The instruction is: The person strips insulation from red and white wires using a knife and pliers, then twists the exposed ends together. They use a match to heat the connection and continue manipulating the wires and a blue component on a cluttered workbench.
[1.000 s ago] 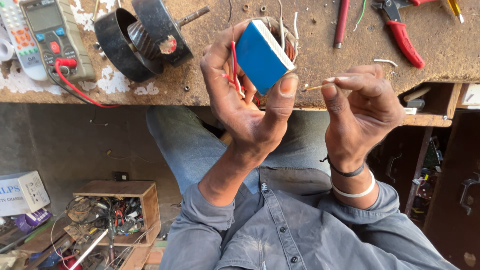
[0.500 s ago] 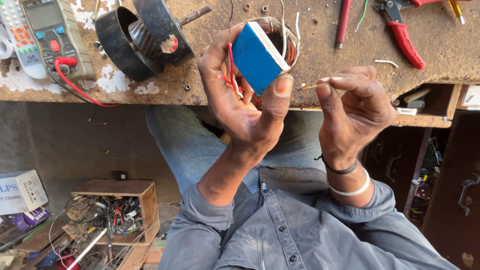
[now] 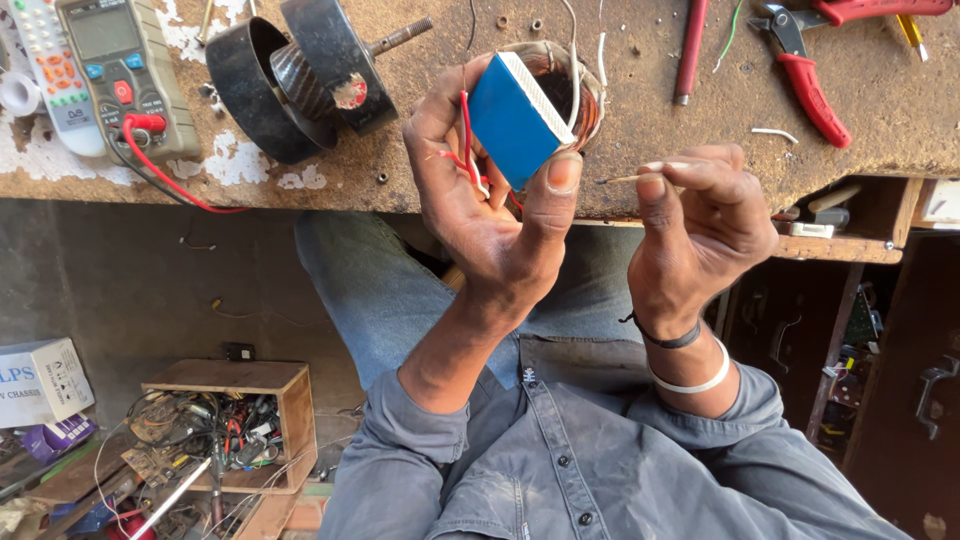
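A blue block-shaped coil [image 3: 515,125] with a white ribbed edge and red leads [image 3: 466,140] sits tilted in the left hand [image 3: 490,215], above the tabletop [image 3: 640,130] edge; a thin pale wire end [image 3: 625,178] is pinched level between right hand [image 3: 700,225] fingertips, just beside it

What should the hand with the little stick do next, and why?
Probably bring the thin stick across to the blue block. The right hand pinches the stick with its tip aimed at the block, which the left hand holds up beside red wires. A gap separates tip and block, so a short, careful push seems likely.
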